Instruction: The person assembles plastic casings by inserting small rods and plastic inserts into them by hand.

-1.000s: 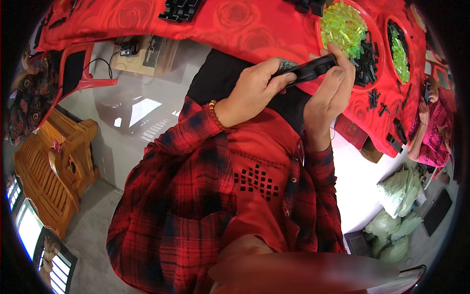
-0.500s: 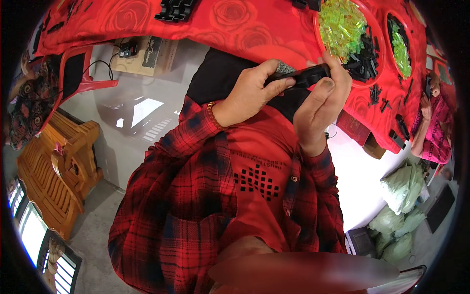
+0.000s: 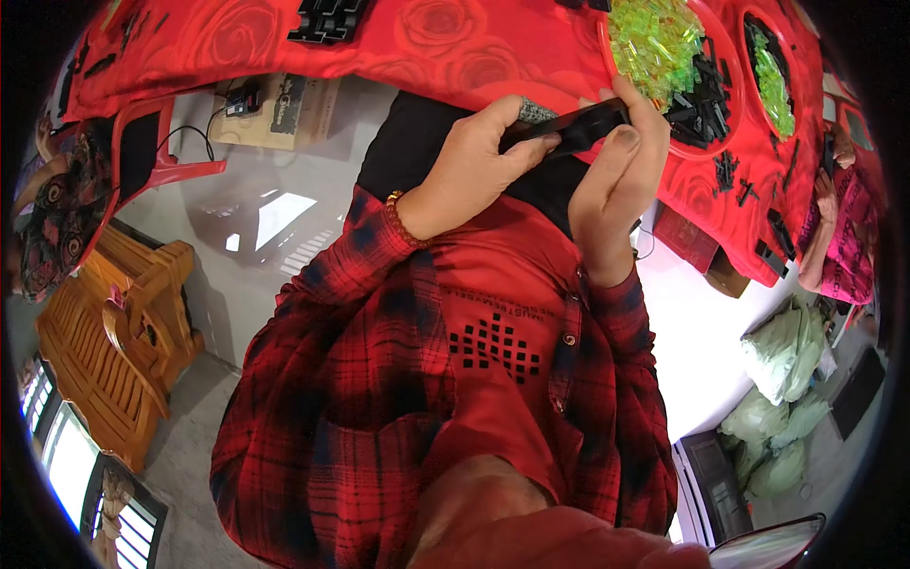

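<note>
A dark, elongated black plastic piece (image 3: 590, 129) is held at a tilt between my two hands, just off the table's near edge. Its left part sits in the grip of my left hand (image 3: 479, 163), thumb pressed along it, with grey speckled material (image 3: 536, 112) showing at the fingers. My right hand (image 3: 621, 175) closes on the other end, its forefinger behind and thumb in front. What the left fingers do behind the piece is hidden.
A red basin (image 3: 728, 142) of yellow-green clear pieces (image 3: 654, 52) and black parts (image 3: 700, 106) stands on the red tablecloth (image 3: 517, 71). More black parts (image 3: 327, 21) lie farther left. A second basin (image 3: 770, 81) and another person's arm (image 3: 823, 213) are at right.
The black piece and both hands have shifted slightly up and left in the picture, and the piece slants a little more. Both hands keep hold of it. The whole view has shifted somewhat too.
</note>
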A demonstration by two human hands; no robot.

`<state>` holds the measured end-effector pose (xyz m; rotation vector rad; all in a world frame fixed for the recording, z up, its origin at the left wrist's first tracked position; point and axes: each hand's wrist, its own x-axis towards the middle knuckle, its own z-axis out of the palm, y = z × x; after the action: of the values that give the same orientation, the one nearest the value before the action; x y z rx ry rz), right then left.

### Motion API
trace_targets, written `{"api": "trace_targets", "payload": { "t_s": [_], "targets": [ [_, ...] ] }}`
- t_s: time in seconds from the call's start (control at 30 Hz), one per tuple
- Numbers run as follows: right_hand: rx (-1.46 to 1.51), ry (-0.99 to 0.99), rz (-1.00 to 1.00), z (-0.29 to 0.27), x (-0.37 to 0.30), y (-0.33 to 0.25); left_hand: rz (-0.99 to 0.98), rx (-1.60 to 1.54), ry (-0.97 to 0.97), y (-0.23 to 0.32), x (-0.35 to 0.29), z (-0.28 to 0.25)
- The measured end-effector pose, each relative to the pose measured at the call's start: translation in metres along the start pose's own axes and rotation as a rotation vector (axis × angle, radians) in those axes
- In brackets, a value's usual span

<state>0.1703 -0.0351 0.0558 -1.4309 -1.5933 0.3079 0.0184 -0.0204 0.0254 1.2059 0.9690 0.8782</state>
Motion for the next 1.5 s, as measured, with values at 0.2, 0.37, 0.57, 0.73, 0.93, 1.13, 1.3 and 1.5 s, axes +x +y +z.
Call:
{"api": "trace_targets", "payload": {
  "t_s": [0.2,0.37,0.57,0.73,0.93,1.13,1.3,1.5],
  "targets": [
    [-0.093,0.056,-0.177,0.001,-0.004,-0.007,-0.046,-0.175,-0.021,-0.004,-0.006,0.005],
    [-0.049,-0.030,0.004,0.006,0.001,0.009,-0.144,0.026,-0.132,-0.008,0.007,-0.002],
    [0.019,0.023,0.040,0.007,0.006,0.013,-0.101,0.079,-0.187,-0.005,0.016,-0.008],
    [-0.019,-0.014,0.066,0.006,0.007,0.016,-0.088,0.113,-0.234,-0.003,0.018,-0.013],
    [0.108,0.012,0.179,0.004,-0.001,0.035,-0.116,0.073,-0.353,-0.008,0.015,-0.026],
    [0.154,0.008,0.234,0.002,-0.004,0.036,0.017,0.405,-0.199,0.006,0.009,-0.021],
    [0.048,0.052,0.152,0.005,-0.007,0.030,0.054,0.538,-0.063,0.000,0.004,-0.018],
    [-0.052,0.069,-0.012,0.010,-0.013,0.022,0.077,0.211,0.085,-0.011,0.000,-0.009]
  ]
}}
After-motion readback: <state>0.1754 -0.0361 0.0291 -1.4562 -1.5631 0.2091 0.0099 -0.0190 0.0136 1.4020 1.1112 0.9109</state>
